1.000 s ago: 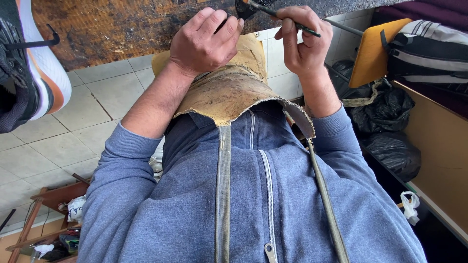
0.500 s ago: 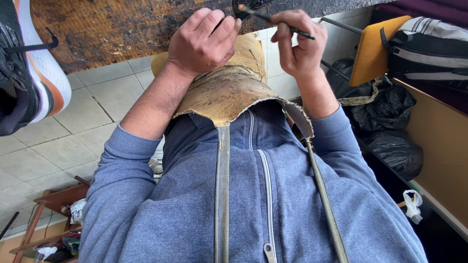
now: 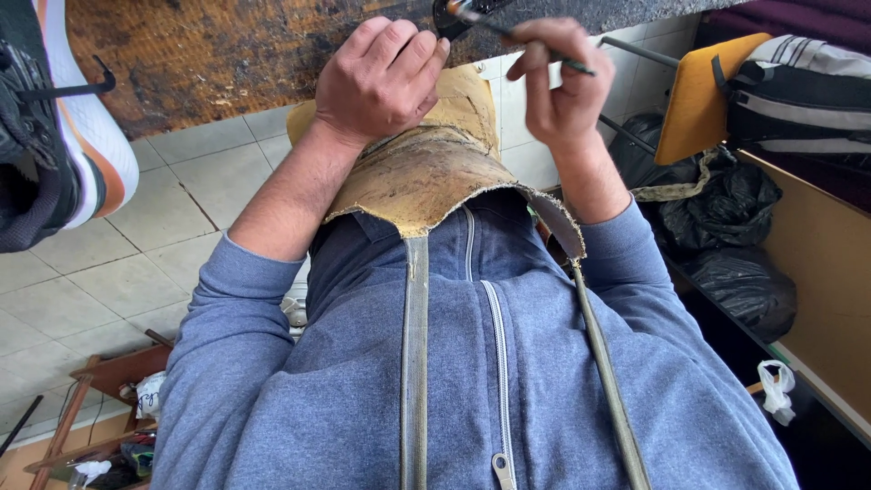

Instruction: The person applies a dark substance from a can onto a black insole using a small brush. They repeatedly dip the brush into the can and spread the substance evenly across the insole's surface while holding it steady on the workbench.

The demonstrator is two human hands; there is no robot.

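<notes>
Head view, looking down the torso. Left hand (image 3: 381, 77) curled into a loose fist, fingers (image 3: 408, 45) folded inward against a small dark piece (image 3: 458, 14) at the top edge of frame; whether they actually pinch it cannot be told, since the knuckles hide the contact. Right hand (image 3: 558, 77) raised beside it, thumb and forefinger clamped on a thin dark tool (image 3: 535, 45), held slanted, its tip meeting the dark piece. Most of that piece is cut off by the frame.

Both hands hover above a worn tan leather apron (image 3: 426, 168), which lies over the lap and chest; two straps (image 3: 415, 363) run down from it over a blue zip hoodie (image 3: 508, 381).

Surroundings: rough brown wall panel (image 3: 227, 63) ahead; pale tiled floor (image 3: 118, 263) below left; a sneaker (image 3: 54, 118) hanging at the left edge; a yellow seat (image 3: 703, 95) with a striped bag (image 3: 798, 91) at right; black plastic bags (image 3: 726, 218) under it.
</notes>
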